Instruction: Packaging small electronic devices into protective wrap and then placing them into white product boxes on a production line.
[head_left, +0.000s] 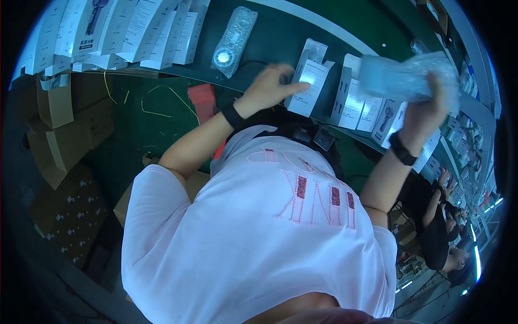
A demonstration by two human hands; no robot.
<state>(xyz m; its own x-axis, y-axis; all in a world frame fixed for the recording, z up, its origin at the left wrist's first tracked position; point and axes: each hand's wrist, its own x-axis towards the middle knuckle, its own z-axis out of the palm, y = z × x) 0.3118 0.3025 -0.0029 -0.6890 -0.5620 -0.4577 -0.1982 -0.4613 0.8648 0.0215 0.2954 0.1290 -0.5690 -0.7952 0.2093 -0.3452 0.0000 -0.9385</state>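
Observation:
My right hand (426, 110), raised at the right, is closed on a bubble-wrapped light-blue item (386, 78). The wrapped item is smeared by motion and hangs above several white boxes. My left hand (270, 86) is beside a white carton (308, 81) whose top flaps stand up. Its thumb reaches across the carton's front and the fingers are apart; I cannot tell whether they touch it. Another white carton (345, 102) with raised flaps stands to the right. On the bench farther left lies a bubble-wrapped device (236, 40) with a round bright end.
A row of white printed boxes (116, 32) stands at the far left of the green bench (280, 32). Brown cartons (62, 129) and a red stool-like object (204, 102) are below it. At the right, other people (431, 216) sit along the line.

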